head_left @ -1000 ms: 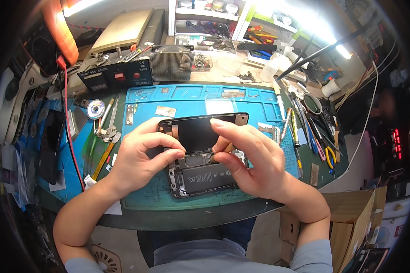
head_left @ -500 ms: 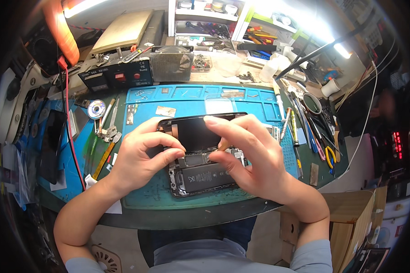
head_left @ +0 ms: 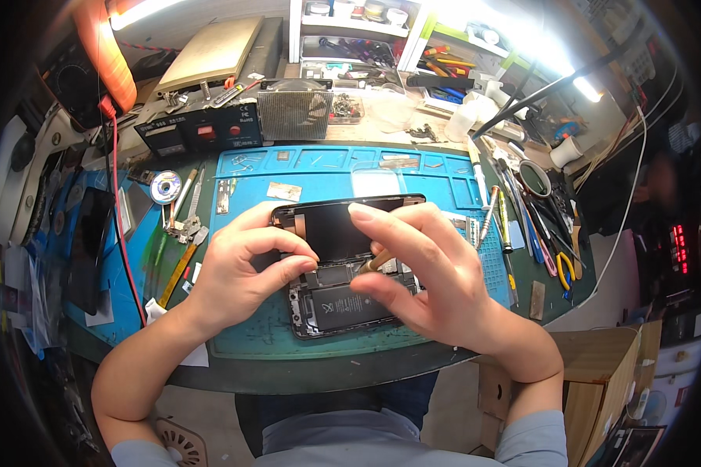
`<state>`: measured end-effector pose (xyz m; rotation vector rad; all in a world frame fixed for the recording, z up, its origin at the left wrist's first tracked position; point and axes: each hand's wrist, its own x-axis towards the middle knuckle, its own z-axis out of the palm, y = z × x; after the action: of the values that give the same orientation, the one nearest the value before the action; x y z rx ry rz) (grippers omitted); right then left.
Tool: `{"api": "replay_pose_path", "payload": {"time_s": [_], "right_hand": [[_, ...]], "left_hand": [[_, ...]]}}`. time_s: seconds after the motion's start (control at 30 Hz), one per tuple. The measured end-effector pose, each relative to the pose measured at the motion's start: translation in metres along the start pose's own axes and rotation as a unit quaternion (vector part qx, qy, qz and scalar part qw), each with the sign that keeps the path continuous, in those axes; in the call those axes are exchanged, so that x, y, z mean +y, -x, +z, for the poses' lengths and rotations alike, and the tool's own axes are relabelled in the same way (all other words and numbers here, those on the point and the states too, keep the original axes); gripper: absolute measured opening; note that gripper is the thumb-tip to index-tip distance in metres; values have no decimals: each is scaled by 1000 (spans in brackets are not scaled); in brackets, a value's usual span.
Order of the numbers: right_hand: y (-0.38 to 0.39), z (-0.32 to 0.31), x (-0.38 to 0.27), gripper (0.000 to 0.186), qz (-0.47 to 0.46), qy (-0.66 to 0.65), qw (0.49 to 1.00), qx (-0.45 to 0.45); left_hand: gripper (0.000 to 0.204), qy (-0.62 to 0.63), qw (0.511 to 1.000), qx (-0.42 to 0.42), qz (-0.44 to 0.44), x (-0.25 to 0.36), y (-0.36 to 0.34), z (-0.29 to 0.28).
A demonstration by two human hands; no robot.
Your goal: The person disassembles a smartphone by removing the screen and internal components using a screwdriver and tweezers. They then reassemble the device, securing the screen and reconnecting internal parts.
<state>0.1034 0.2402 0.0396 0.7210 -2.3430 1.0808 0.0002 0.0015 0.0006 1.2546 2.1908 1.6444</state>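
An opened smartphone lies on the blue mat in front of me. Its black battery (head_left: 341,303) shows in the lower half, and the dark screen panel (head_left: 333,229) stands tilted up along the far edge. My left hand (head_left: 253,261) is at the phone's left side, thumb and forefinger pinched together over the inner parts; whatever they hold is hidden. Its other fingers are at the panel's left corner. My right hand (head_left: 432,272) hovers over the phone's right half with thumb and forefinger apart. A slim, brass-coloured tool (head_left: 377,261) sticks out from within it, tip toward the phone's middle.
Beyond the phone, the blue mat (head_left: 257,183) holds a clear plastic piece (head_left: 374,182) and small parts. Pliers with yellow handles (head_left: 564,267) lie among several tools on the right. A solder spool (head_left: 165,187) sits left, near a red cable (head_left: 118,210).
The brass-coloured tool shows more clearly between my right fingers, and the right thumb has shifted slightly left and down. My left hand keeps its pinch in nearly the same place.
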Motion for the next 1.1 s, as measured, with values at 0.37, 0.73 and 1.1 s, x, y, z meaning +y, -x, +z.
{"api": "replay_pose_path", "payload": {"time_s": [0.37, 0.73, 1.1], "right_hand": [[-1, -2, -2, 67, -10, 20, 1000, 5], [6, 9, 10, 51, -43, -65, 990, 117], [5, 16, 9, 47, -7, -116, 980, 159]], "left_hand": [[9, -4, 1000, 1, 6, 0, 0, 1], [10, -8, 1000, -3, 5, 1, 1, 0], [11, -19, 1000, -8, 3, 2, 0, -1]]}}
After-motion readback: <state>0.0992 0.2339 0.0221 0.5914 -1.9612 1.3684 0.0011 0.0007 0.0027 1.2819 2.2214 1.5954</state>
